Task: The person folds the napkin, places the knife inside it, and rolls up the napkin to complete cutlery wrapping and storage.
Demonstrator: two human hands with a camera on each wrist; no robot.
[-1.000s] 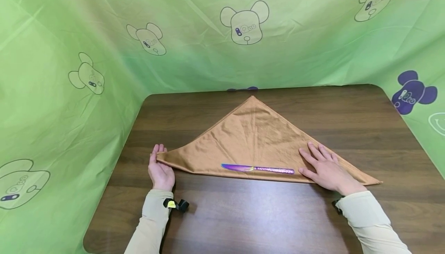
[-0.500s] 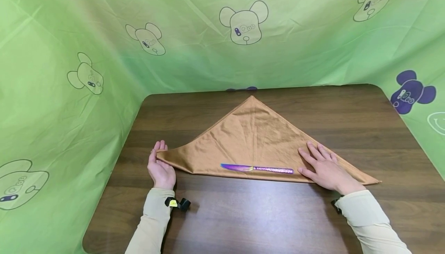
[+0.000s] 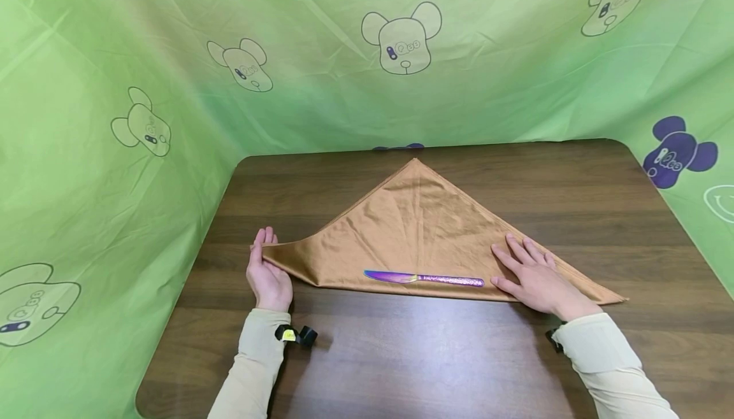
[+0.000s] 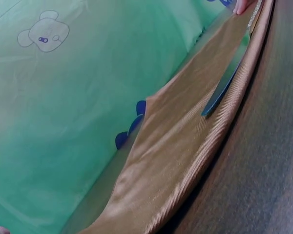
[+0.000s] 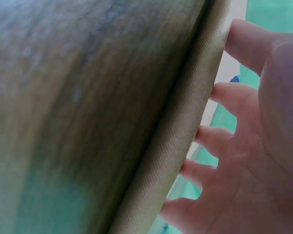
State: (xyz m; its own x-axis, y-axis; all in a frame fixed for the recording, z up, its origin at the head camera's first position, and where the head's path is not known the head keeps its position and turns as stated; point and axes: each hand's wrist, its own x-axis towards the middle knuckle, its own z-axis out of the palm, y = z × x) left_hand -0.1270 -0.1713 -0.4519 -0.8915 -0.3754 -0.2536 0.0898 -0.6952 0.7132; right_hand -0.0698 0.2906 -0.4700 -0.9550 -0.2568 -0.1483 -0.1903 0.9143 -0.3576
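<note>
A brown satin napkin point(image 3: 395, 221), folded into a triangle, lies with its point toward the far side of the table. Its left corner is lifted, and my left hand point(image 3: 269, 279) pinches it, palm turned up. Across the near part of the napkin lies a table knife point(image 3: 424, 277) with an iridescent purple finish, blade to the left. My right hand point(image 3: 539, 282) rests with spread fingers on the napkin's right part, just right of the knife handle. The right wrist view shows those fingers point(image 5: 234, 97) touching the cloth beside its folded edge.
The dark wood table point(image 3: 401, 355) has rounded corners. A green cloth backdrop point(image 3: 321, 100) printed with bear heads hangs behind it and along both sides. Black camera straps sit at both wrists.
My left hand has moved slightly away from me and to the right, taking the napkin's left corner with it. The right hand and the knife stay in place.
</note>
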